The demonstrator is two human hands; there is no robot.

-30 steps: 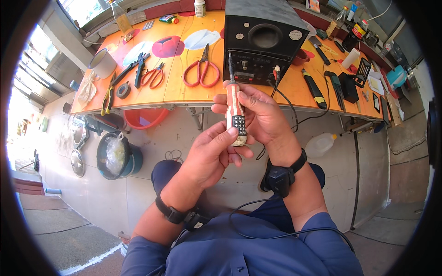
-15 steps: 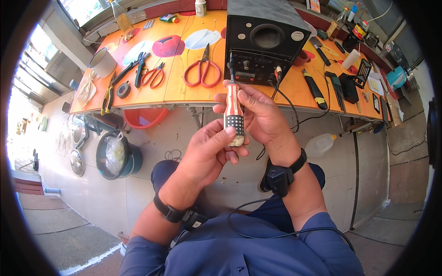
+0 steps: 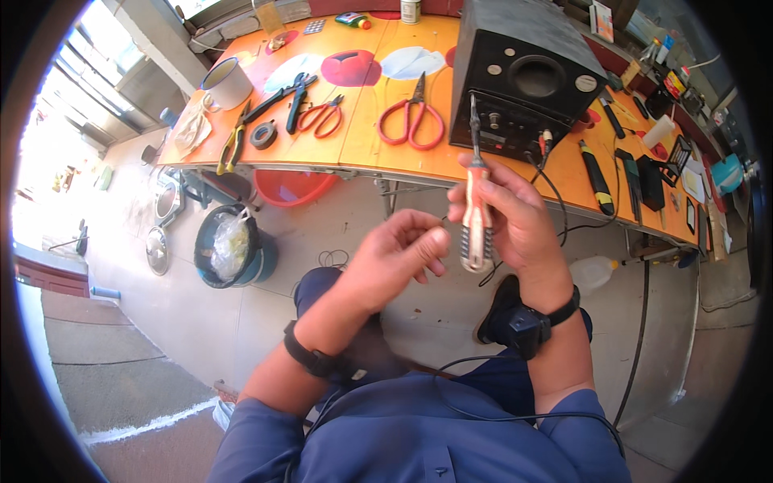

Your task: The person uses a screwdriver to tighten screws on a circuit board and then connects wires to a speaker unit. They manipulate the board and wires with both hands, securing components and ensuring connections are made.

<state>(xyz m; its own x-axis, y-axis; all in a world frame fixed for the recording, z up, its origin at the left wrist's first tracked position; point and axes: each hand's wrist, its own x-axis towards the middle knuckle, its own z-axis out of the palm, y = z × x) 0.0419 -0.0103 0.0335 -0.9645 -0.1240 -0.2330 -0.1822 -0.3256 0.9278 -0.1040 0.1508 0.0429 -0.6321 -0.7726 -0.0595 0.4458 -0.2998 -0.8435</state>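
Note:
My right hand (image 3: 515, 213) is closed round the handle of a screwdriver (image 3: 477, 217). The handle has red and pale stripes with a dark patterned butt end; its dark shaft points up and away from me. In the picture the tip overlaps the panel of a black speaker box (image 3: 523, 76), and I cannot tell whether they touch. A little left of the handle, apart from it, is my left hand (image 3: 398, 253). Its fingers are curled in with the thumb near the index finger, and nothing shows between them.
On the orange table (image 3: 354, 133) lie red-handled scissors (image 3: 412, 121), small pliers (image 3: 320, 119), yellow-handled pliers (image 3: 233, 143), black tape (image 3: 263, 135) and a utility knife (image 3: 596, 177). A mug (image 3: 227, 84) stands left. Cables (image 3: 555, 189) hang from the speaker. Below are a bucket (image 3: 262, 262) and red basin (image 3: 298, 187).
My left hand has let go of the screwdriver's butt end and sits apart from it. My right hand still holds the screwdriver, now turned. The whole view has shifted, with the table further right.

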